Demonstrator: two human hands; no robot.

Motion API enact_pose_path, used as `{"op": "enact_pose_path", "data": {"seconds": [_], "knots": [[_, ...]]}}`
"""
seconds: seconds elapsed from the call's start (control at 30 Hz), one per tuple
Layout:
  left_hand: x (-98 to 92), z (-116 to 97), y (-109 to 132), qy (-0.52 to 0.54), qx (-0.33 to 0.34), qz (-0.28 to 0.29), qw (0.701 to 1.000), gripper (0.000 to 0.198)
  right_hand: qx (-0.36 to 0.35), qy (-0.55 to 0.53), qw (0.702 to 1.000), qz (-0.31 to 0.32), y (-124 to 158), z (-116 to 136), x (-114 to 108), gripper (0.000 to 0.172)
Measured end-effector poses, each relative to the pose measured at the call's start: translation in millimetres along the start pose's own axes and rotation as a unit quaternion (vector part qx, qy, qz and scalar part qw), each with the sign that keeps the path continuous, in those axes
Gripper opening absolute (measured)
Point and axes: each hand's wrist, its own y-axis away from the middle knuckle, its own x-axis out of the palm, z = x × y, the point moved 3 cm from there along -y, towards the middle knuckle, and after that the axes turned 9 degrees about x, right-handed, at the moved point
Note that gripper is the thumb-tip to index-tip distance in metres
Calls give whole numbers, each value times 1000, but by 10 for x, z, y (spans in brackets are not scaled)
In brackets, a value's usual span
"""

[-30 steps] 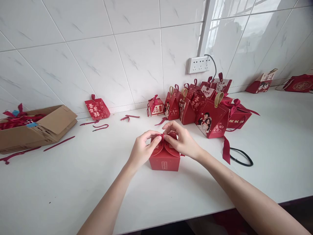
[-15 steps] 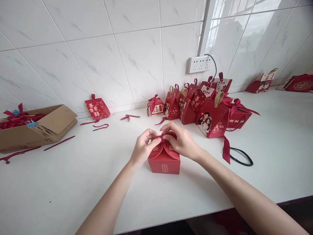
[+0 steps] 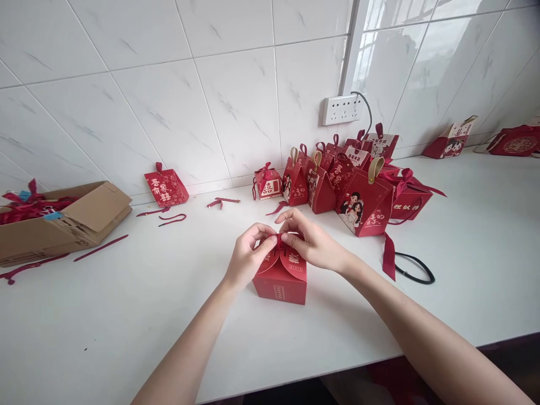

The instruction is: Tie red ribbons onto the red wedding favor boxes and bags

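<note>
A red gift box (image 3: 280, 284) with curved top flaps and pale printed characters stands upright on the white table. Along its top runs a dark red ribbon (image 3: 279, 241), partly hidden by fingers. My left hand (image 3: 253, 250) pinches the ribbon from the left between thumb and fingertips. From the right, my right hand (image 3: 310, 239) pinches it too, its thumb close to the left thumb. Both hands rest over the box's flaps, and the ribbon's loose ends cannot be made out.
Several red gift boxes (image 3: 363, 202) with loop handles cluster at the back right. At left lies a cardboard box (image 3: 84, 219) holding red ribbons. Ribbon scraps (image 3: 223, 201), a flat red box (image 3: 166, 188) and a black loop cord (image 3: 415, 269) lie about. A power socket (image 3: 342, 109) is on the wall.
The gift box has turned slightly and its near side has shifted a little left and toward me. Both hands keep their pinch on the ribbon, nearly in the same place.
</note>
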Motion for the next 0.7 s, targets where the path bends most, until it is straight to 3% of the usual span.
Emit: {"op": "enact_pose_path", "data": {"seconds": [0.1,0.27,0.7], "knots": [[-5,6,5,-7,5,-7,1000,14,26,-29,999,32,13,24,-36,29],[1,-10,12,-30,6,-3,1000,17,47,-60,995,59,16,34,-39,29],[5,5,16,7,1,17,1000,19,2,-9,1000,12,-6,-10,-9,32]]}}
